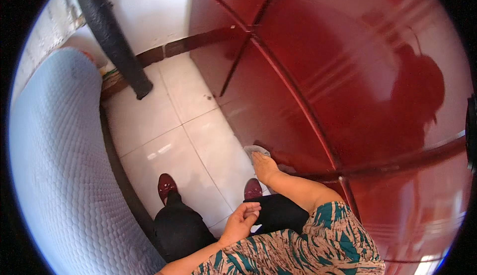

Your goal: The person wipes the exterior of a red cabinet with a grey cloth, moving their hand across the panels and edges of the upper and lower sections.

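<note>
My right hand [265, 168] reaches out to the right and presses a grey cloth [257, 149] against the lower part of a glossy dark red cabinet [293, 140]. Its fingers lie over the cloth and hide part of it. In front of my body, above my thigh, my left hand [240, 221] is held in the air with its fingers loosely bent and a gap between them and the thumb. Nothing shows in it, and it touches neither cabinet nor cloth.
On the left stands a bed with a light blue quilted mattress [64, 150]. A black pipe-like post [112, 41] slants down near the white wall [149, 11]. Pale tiles [154, 111] cover the narrow floor, where my dark red shoes [166, 186] stand. Dark ridges cross the cabinet.
</note>
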The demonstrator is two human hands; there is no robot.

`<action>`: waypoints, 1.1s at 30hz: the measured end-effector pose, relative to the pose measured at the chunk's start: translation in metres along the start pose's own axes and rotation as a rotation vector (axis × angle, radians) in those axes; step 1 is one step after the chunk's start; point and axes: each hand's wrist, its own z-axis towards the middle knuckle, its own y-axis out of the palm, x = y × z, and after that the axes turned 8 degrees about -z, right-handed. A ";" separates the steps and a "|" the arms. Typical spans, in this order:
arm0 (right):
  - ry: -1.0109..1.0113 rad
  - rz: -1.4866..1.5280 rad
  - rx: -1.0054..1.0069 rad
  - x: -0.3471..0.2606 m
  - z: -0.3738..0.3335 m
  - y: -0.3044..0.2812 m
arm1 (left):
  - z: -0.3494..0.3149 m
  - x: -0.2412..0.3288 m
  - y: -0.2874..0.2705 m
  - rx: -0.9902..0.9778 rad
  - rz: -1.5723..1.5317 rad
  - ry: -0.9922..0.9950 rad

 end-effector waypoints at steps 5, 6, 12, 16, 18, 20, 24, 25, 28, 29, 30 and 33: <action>0.238 0.102 0.276 0.021 -0.044 -0.024 | 0.009 0.001 0.000 -0.098 0.146 0.048; 0.276 0.058 0.331 0.032 -0.062 -0.039 | 0.012 0.002 0.004 -0.080 0.165 0.046; 0.468 -0.154 0.531 0.069 -0.171 -0.097 | 0.023 0.011 0.010 -0.056 0.275 0.072; 0.539 -0.195 0.543 0.072 -0.245 -0.119 | 0.023 0.013 0.006 -0.017 0.320 0.084; 0.573 -0.188 0.549 0.071 -0.276 -0.119 | 0.023 0.010 0.005 -0.001 0.346 0.073; 0.595 -0.226 0.568 0.071 -0.300 -0.121 | 0.025 0.011 0.000 -0.020 0.355 0.070; 0.687 -0.224 0.575 0.060 -0.358 -0.121 | 0.022 -0.001 -0.015 -0.027 0.373 0.023; 0.732 -0.203 0.593 0.061 -0.370 -0.123 | 0.020 -0.001 -0.019 -0.024 0.373 0.015; 0.932 -0.272 0.747 0.084 -0.414 -0.135 | 0.027 -0.001 -0.021 0.002 0.382 0.072; 1.028 -0.292 0.785 0.089 -0.434 -0.139 | 0.026 -0.004 -0.022 0.009 0.398 0.064; 1.188 -0.336 0.810 0.094 -0.455 -0.150 | 0.024 -0.002 -0.022 0.030 0.417 0.051; 1.503 -0.376 1.061 0.107 -0.483 -0.152 | 0.028 -0.003 -0.029 0.054 0.451 0.039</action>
